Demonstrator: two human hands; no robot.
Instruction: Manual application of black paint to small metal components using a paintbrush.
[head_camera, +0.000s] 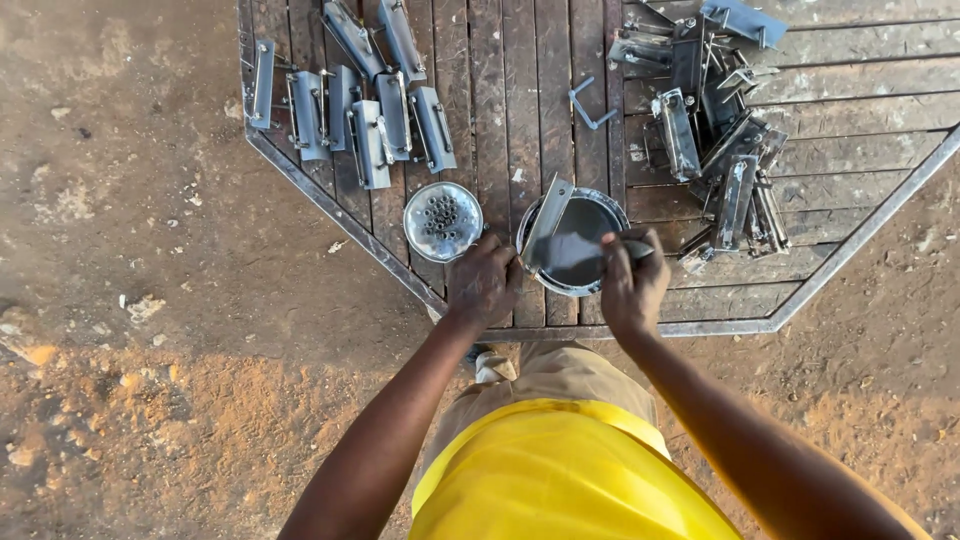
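Head view: left hand (483, 283) grips a metal bracket (549, 222) over the paint tin (574, 242); right hand (632, 283), at 3 o'clock, closed on a brush (590, 254), coating it; next, steady even strokes.

An outdoor spot in warm, low sunlight. The bare, packed dirt ground (150, 250) fills the view from 6 to 11 o'clock and again at 4 o'clock; it is grey-brown and shaded higher up, turning orange and sunlit toward the bottom, scattered with small stones and pale crumbs. From 11 round to 3 o'clock lies a low, many-sided platform of weathered brown wooden slats (520, 80), the slats running up and down on the left part and across on the right. A thin grey metal angle frame (330, 205) edges it, with corners at 9 and 5 o'clock.
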